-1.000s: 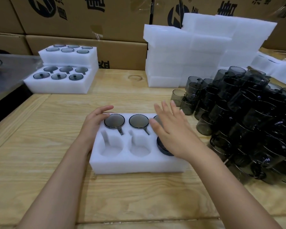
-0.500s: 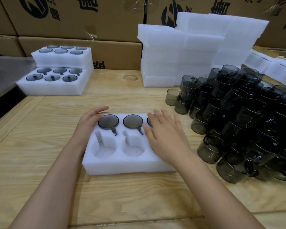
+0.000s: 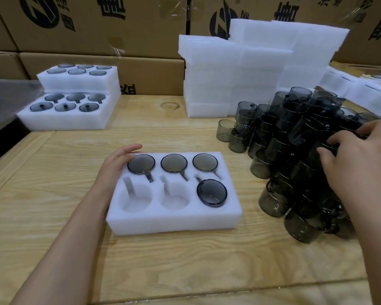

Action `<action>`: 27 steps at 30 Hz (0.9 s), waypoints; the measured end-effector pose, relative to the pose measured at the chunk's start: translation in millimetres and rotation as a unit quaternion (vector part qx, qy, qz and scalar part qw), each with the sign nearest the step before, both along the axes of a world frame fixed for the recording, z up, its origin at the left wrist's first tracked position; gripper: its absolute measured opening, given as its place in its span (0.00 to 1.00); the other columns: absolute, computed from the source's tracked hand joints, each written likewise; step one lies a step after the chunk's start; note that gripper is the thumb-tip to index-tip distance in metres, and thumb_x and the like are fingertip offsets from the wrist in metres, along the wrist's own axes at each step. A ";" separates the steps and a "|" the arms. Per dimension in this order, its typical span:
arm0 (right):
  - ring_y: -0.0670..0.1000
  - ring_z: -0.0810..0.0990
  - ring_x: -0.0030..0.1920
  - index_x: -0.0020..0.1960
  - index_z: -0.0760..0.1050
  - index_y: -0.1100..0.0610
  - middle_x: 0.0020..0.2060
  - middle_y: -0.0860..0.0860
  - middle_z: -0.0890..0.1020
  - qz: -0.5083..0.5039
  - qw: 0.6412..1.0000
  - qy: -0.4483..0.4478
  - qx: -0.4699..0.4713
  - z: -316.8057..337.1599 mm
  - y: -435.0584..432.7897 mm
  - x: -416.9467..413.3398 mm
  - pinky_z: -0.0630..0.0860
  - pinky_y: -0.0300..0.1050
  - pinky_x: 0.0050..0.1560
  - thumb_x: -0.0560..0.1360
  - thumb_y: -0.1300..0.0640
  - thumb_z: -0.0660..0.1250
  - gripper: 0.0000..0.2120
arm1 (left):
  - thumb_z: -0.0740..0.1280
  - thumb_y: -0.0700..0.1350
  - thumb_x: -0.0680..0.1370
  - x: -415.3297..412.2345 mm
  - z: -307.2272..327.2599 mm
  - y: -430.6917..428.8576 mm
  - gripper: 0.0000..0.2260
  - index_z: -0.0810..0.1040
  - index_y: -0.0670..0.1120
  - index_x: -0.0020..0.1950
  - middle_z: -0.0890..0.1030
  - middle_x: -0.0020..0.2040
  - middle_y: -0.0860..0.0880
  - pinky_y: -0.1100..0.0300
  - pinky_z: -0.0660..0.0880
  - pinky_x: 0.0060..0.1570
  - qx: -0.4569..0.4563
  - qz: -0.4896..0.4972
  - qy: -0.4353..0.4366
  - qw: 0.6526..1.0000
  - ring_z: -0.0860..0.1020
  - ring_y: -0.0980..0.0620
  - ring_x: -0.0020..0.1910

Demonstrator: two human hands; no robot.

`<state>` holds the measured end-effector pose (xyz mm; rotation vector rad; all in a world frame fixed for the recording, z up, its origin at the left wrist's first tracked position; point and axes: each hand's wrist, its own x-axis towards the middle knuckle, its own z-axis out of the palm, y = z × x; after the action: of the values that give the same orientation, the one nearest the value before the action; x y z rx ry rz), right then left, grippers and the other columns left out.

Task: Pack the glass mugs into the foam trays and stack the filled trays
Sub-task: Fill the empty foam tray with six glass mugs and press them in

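left hand (image 3: pixel 117 164) lies flat with fingers straight on the 10 o'clock corner of the white six-pocket foam tray (image 3: pixel 174 219) — four pockets are filled, 6 and 8 o'clock are empty. right hand (image 3: pixel 356 155) is curled into the heap of smoky grey glass mugs (image 3: pixel 295 150) at 3 o'clock. It's blurred, so I can't tell if it's pinching one. Risk: hooked handles drag neighbours — the heap slides and glass chips.

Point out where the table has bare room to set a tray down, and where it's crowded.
Free: the wood between the open tray and the filled trays at far left; the strip between it and the empty foam stack; the near table edge. Crowded: the right side, under the mug pile.
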<state>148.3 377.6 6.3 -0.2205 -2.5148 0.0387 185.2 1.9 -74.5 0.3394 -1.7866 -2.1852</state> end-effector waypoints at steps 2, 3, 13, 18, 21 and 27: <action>0.68 0.65 0.57 0.47 0.79 0.59 0.51 0.62 0.70 0.022 1.000 0.015 0.007 0.1 -0.2 -2.5 0.69 0.68 0.54 0.72 0.55 0.68 0.08 | 0.59 0.35 0.78 -0.5 -0.4 0.0 0.13 0.79 0.45 0.56 0.84 0.38 0.52 0.68 0.75 0.32 0.002 0.000 -0.001 1.000 0.81 0.56 0.34; 0.67 0.65 0.56 0.46 0.79 0.59 0.50 0.61 0.71 0.032 0.999 0.019 0.003 0.1 -0.6 -3.2 0.68 0.68 0.55 0.72 0.56 0.68 0.07 | 0.59 0.35 0.78 -0.8 -0.3 0.0 0.13 0.79 0.46 0.55 0.84 0.38 0.52 0.68 0.75 0.32 0.001 0.001 -0.002 1.000 0.81 0.56 0.34; 0.63 0.68 0.58 0.47 0.79 0.61 0.50 0.58 0.75 0.109 0.990 0.069 -0.063 6.5 -9.1 7.4 0.66 0.68 0.59 0.75 0.56 0.64 0.08 | 0.59 0.35 0.78 -1.4 -1.3 -0.1 0.13 0.80 0.46 0.54 0.84 0.36 0.52 0.68 0.75 0.31 0.007 0.001 0.003 1.000 0.81 0.56 0.33; 0.50 0.73 0.57 0.48 0.78 0.54 0.52 0.49 0.71 0.299 0.924 0.107 -0.212 18.1 -25.1 30.1 0.76 0.47 0.55 0.74 0.54 0.64 0.07 | 0.59 0.35 0.78 -2.1 -2.1 -0.4 0.13 0.80 0.46 0.54 0.84 0.37 0.52 0.68 0.75 0.31 0.014 0.001 0.005 1.000 0.81 0.56 0.33; 0.43 0.76 0.51 0.45 0.77 0.51 0.51 0.48 0.72 0.411 0.863 0.050 -0.290 17.1 -49.4 43.5 0.78 0.32 0.42 0.73 0.57 0.66 0.03 | 0.59 0.35 0.78 -2.0 -2.0 -0.4 0.12 0.80 0.46 0.54 0.84 0.37 0.52 0.69 0.75 0.31 0.013 0.000 0.008 1.000 0.81 0.56 0.34; 0.49 0.80 0.44 0.41 0.76 0.56 0.43 0.49 0.78 0.532 0.760 -0.125 -0.353 -10.1 -90.9 50.2 0.80 0.40 0.41 0.74 0.66 0.67 0.07 | 0.59 0.35 0.78 -2.3 -3.3 0.0 0.13 0.81 0.46 0.53 0.84 0.38 0.50 0.68 0.75 0.32 0.017 0.001 0.005 1.000 0.81 0.55 0.34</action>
<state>198.4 286.7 -3.9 0.9970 -2.3944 1.4906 183.0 1.9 -77.7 0.3383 -1.7456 -2.2140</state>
